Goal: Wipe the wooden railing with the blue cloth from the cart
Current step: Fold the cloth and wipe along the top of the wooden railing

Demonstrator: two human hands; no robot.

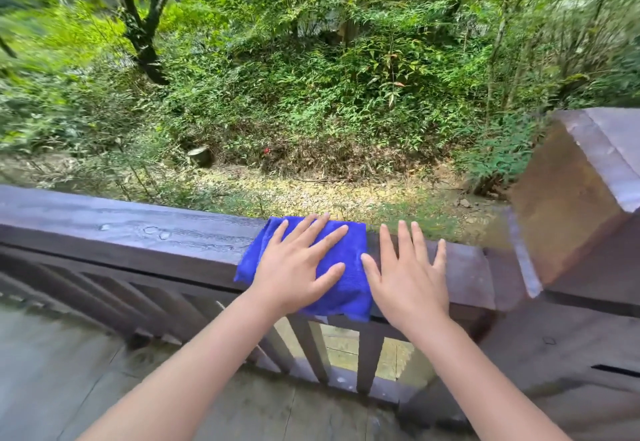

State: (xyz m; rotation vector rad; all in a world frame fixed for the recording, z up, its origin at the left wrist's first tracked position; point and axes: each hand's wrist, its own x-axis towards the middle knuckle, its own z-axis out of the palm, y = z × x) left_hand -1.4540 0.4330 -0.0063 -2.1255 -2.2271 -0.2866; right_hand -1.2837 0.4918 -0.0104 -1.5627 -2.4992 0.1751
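Observation:
A folded blue cloth [349, 269] lies across the top of the dark wooden railing [138, 236], draped over its near edge. My left hand [298, 264] presses flat on the cloth, fingers spread. Just to the right, my right hand [408, 274] rests flat on the bare rail, fingers apart, with its thumb touching the cloth's right edge. The rail's top looks wet, with small drops to the left of the cloth.
A thick wooden post [581, 205] with a sloped cap stands at the rail's right end. Balusters [311, 350] run beneath the rail. A plank deck [69, 371] lies below. Beyond the rail are a leafy slope and dense bushes [311, 77]. No cart is in view.

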